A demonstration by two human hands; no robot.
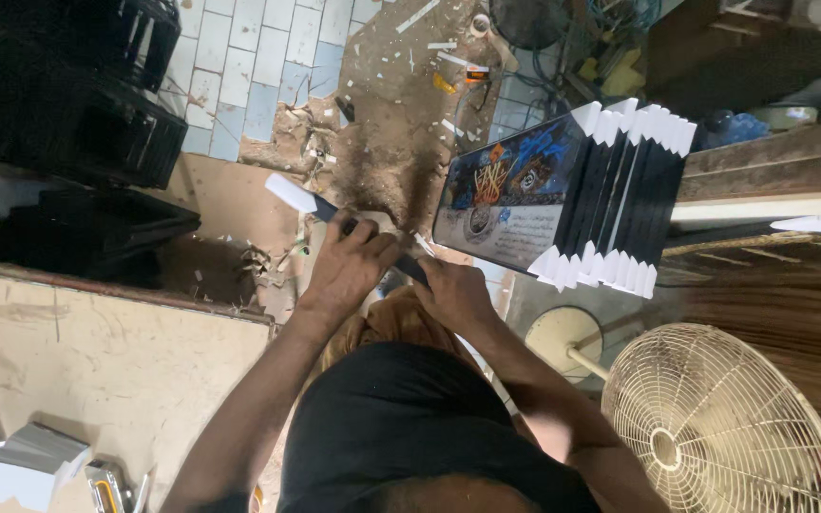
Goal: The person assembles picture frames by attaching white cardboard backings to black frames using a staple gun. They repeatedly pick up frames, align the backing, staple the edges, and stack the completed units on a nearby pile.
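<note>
Head view: held 1 dark framed panel [334, 211] with white corner guard, near centre, left hand [346, 271] fingers clamped on its edge, right hand [453, 293] gripping the lower end. Looked stiff, light, probably fragile; better gripped along edges. Stack of framed pictures [572, 204] right.

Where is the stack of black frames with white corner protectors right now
In the head view, the stack of black frames stands at upper right, beyond the right hand, above the cream pedestal fan.
</note>
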